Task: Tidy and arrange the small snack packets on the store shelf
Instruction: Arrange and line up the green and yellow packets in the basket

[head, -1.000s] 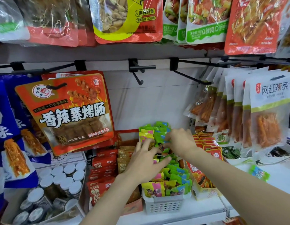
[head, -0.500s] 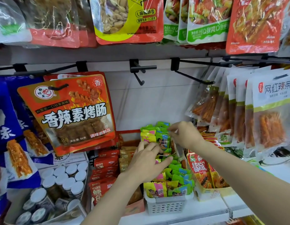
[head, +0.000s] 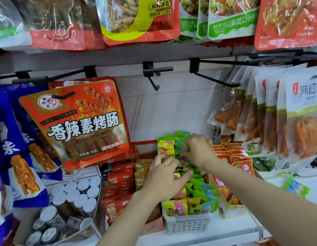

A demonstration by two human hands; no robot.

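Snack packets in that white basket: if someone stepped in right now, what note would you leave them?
Left hand: fingers spread over the small snack packets in the white basket, apparently pressing, no clear grip.
Right hand: fingers curled among the upright packets at the back, pinching one.
Done: back packets stand in a row.
Left: middle and front packets lie jumbled; one stray packet lies on the shelf to the right.

Left hand point(head: 164, 178) flat, right hand point(head: 198, 150) pinching
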